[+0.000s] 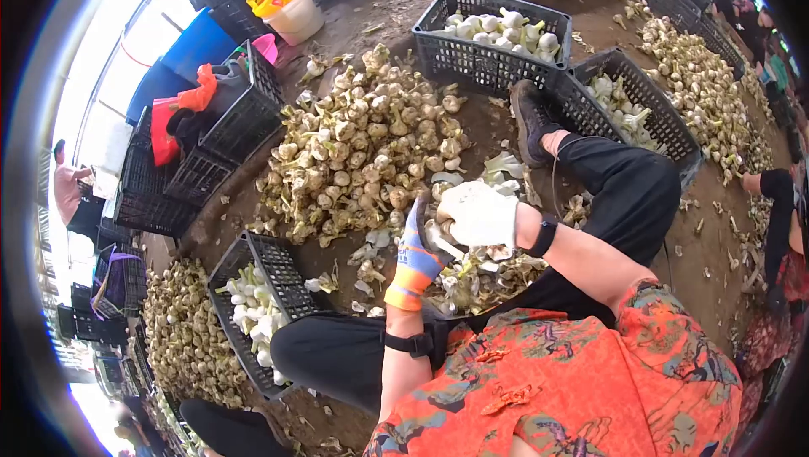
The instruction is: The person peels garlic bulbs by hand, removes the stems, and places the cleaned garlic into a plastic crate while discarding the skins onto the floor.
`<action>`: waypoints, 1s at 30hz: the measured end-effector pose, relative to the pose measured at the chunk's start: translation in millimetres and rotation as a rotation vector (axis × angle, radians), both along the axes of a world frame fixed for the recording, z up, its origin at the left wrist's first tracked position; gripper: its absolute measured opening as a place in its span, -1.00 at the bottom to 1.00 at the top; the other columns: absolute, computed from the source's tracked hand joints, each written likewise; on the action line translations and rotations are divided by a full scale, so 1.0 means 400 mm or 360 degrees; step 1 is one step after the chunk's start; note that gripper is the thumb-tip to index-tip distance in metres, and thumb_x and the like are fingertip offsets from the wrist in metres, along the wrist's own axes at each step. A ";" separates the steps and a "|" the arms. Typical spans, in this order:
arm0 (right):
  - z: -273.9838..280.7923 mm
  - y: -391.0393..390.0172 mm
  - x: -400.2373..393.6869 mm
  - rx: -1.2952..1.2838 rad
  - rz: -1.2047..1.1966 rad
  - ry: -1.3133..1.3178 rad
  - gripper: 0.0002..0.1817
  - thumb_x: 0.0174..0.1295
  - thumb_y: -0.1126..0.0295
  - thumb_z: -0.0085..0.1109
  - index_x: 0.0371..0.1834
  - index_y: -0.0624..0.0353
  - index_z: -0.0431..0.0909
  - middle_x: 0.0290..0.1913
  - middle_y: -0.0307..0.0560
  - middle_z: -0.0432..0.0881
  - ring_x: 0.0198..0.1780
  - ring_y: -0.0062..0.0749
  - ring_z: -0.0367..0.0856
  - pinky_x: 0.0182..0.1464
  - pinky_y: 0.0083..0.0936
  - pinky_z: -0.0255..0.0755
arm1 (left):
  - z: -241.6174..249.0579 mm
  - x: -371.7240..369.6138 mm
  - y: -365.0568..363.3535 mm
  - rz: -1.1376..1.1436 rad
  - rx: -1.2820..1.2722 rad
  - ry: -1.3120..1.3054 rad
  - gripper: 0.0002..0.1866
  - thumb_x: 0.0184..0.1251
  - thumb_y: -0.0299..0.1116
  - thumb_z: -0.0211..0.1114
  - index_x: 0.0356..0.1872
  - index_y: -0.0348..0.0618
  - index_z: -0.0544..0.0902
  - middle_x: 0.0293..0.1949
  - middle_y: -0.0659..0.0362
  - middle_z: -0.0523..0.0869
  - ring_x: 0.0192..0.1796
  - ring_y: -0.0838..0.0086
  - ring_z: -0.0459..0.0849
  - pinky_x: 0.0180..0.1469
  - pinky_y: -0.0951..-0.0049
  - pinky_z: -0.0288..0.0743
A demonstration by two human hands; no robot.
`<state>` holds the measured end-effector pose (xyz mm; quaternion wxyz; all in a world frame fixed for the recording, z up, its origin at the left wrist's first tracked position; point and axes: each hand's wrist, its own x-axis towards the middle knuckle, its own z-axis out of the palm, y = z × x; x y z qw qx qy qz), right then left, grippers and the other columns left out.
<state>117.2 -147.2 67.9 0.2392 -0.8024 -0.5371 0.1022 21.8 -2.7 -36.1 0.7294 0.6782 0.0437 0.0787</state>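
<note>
My left hand [415, 261], in a blue and orange glove, is closed round a pale garlic bulb [440, 238] with a stem, partly hidden by the fingers. Touching or very near it, my right hand [479, 215] in a white glove has its fingers curled; what they grip is hidden. Just beyond both hands rises a large heap of untrimmed garlic [362, 149]. Peeled skins and leaves [484, 282] lie below the hands, between my legs.
Black crates of white garlic stand at the front [493, 59], front right [666, 111] and left [291, 276]. More garlic heaps lie at the far right [704, 90] and lower left [187, 330]. Stacked crates [223, 132] and a bucket [299, 20] are upper left. Other people sit nearby.
</note>
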 end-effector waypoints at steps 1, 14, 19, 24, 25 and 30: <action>-0.002 0.006 -0.002 -0.0056 0.0023 -0.0072 -0.79 0.05 0.28 0.12 -0.44 0.21 0.60 -0.44 0.04 0.58 -0.36 -0.09 0.60 -0.27 -0.28 0.48 | 0.004 0.008 0.005 -0.0066 -0.0099 0.0069 0.10 -0.26 -0.48 0.59 0.39 -0.30 0.10 0.26 -0.02 0.39 0.26 0.31 0.41 0.29 0.37 0.31; -0.056 -0.012 0.011 -0.0021 -0.0061 0.0024 -0.78 0.04 0.30 0.09 -0.35 0.24 0.52 -0.39 0.10 0.55 -0.30 -0.02 0.59 -0.26 -0.21 0.45 | 0.067 -0.022 -0.037 -0.0047 0.0240 -0.0197 0.08 -0.21 -0.45 0.58 0.40 -0.22 0.08 0.23 0.03 0.42 0.22 0.33 0.43 0.33 0.34 0.29; -0.100 0.001 0.015 0.0578 -0.0640 0.0710 -0.81 0.02 0.38 0.08 -0.41 0.29 0.57 -0.42 0.20 0.59 -0.32 0.02 0.58 -0.26 -0.23 0.42 | 0.025 0.019 -0.048 0.0672 -0.0495 -0.0137 -0.41 0.05 -0.57 0.41 0.17 -0.26 0.44 0.05 0.10 0.57 0.02 0.42 0.58 0.11 0.46 0.51; -0.168 0.015 -0.028 0.0445 -0.0862 0.0406 -0.76 0.06 0.31 0.11 -0.34 0.29 0.57 -0.31 0.23 0.61 -0.21 0.04 0.60 -0.16 -0.23 0.45 | 0.025 0.018 -0.032 0.0527 -0.1296 -0.0156 -0.56 0.40 0.04 0.07 -0.07 -0.13 0.63 -0.11 0.05 0.67 0.00 0.23 0.61 0.14 0.16 0.47; -0.217 0.009 -0.002 0.0357 -0.0908 0.0249 -0.74 0.08 0.28 0.12 -0.32 0.29 0.58 -0.29 0.24 0.61 -0.19 0.04 0.60 -0.15 -0.22 0.45 | 0.020 0.016 -0.012 0.0392 -0.1384 -0.0306 -0.56 0.39 0.07 0.05 -0.18 -0.10 0.66 -0.09 0.05 0.68 0.04 0.19 0.60 0.16 0.10 0.45; -0.326 -0.108 0.110 -0.0511 -0.0617 0.0400 -0.55 0.15 0.07 0.14 -0.17 0.31 0.59 -0.22 0.23 0.64 -0.21 0.12 0.62 -0.17 -0.21 0.49 | 0.134 0.008 0.003 0.0576 -0.1999 -0.0361 -0.55 0.46 0.00 -0.05 -0.41 -0.12 0.63 -0.01 -0.06 0.64 0.28 0.03 0.43 0.29 -0.06 0.30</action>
